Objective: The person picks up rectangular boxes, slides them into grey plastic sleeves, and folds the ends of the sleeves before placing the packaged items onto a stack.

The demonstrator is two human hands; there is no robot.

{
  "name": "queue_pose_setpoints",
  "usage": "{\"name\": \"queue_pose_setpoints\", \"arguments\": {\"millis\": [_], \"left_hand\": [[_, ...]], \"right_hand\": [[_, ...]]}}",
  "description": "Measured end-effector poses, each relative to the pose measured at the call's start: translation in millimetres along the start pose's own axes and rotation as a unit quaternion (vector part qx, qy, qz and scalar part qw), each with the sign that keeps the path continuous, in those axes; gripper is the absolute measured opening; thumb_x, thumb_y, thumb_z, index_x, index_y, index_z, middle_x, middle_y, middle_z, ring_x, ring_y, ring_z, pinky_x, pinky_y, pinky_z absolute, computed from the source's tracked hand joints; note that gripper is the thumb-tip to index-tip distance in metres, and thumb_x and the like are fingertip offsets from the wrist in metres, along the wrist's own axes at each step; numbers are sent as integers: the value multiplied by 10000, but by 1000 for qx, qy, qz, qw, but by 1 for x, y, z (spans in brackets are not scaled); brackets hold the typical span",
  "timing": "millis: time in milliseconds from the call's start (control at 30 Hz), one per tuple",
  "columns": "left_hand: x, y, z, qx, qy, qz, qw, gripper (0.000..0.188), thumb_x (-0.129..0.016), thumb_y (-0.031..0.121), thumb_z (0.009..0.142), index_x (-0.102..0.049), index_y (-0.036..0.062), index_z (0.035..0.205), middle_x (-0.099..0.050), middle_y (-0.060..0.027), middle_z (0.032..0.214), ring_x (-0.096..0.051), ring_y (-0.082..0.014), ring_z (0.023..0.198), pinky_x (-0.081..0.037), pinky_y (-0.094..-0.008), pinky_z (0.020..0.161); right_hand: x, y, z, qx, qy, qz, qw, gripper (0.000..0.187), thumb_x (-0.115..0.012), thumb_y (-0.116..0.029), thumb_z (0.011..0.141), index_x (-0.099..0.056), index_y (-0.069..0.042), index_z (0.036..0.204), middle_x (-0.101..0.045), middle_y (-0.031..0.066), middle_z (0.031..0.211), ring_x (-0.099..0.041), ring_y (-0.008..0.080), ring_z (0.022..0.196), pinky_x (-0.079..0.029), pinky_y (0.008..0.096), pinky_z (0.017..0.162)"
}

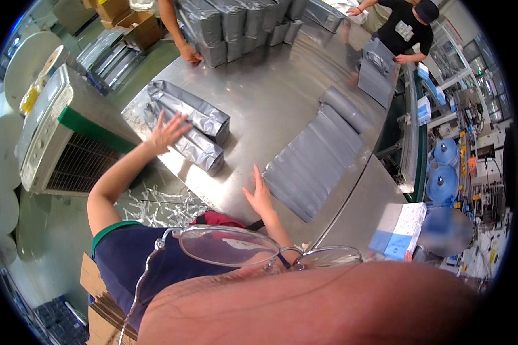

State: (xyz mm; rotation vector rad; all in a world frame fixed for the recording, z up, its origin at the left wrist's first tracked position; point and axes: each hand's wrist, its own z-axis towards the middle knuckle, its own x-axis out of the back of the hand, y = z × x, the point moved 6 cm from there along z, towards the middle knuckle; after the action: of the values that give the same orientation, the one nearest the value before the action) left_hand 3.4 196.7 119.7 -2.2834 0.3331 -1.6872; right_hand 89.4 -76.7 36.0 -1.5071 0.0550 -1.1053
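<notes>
Two long silver-grey plastic packages lie side by side on the metal table, a nearer package and a farther package. My left hand is over their left part with its fingers spread, and it grips nothing. Whether the palm presses on the film is hard to tell. My right hand is open at the table's near side, thumb and fingers apart. Just right of it lies a flat spread of grey plastic bags, with a folded grey bag along its far edge.
Stacked grey packages stand at the far side, beside a co-worker's hand. Another person handles grey plastic at the far right. A vented machine stands left; a blue-and-white box is at lower right.
</notes>
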Motion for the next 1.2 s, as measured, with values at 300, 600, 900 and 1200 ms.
{"name": "queue_pose_setpoints", "arguments": {"millis": [300,600,900,1200], "left_hand": [[-53,5,69,-4,99,-64,993,828,-578,281,612,-101,186,1282,-52,-93,1337,-80,-299,1216,-86,-577,901],[-84,-40,109,63,156,180,969,805,-575,223,602,-137,196,1277,-64,-98,1334,-150,-319,1190,-118,-578,898],[-44,64,53,348,273,-28,896,621,-480,180,711,-195,106,1258,-152,-89,1321,-163,-233,1214,-126,-452,958],[-93,251,40,6,24,-332,943,584,-455,227,751,-194,92,1256,-126,-144,1311,-95,-296,1215,-4,-535,923]], "right_hand": [[56,95,-127,-189,160,44,968,568,-537,-75,693,-295,-108,1206,-546,77,887,-540,184,744,-429,312,660],[135,129,-182,-242,364,-265,860,505,-521,-139,711,-326,-91,1174,-473,125,1019,-448,260,951,-319,402,845],[138,146,-204,-371,338,-335,798,532,-513,-228,717,-301,-86,1184,-315,126,1209,-274,256,1140,-156,480,937],[149,168,-211,-337,367,-265,826,615,-567,-185,662,-283,-70,1196,-329,134,1198,-314,279,1102,-200,464,920]]}}
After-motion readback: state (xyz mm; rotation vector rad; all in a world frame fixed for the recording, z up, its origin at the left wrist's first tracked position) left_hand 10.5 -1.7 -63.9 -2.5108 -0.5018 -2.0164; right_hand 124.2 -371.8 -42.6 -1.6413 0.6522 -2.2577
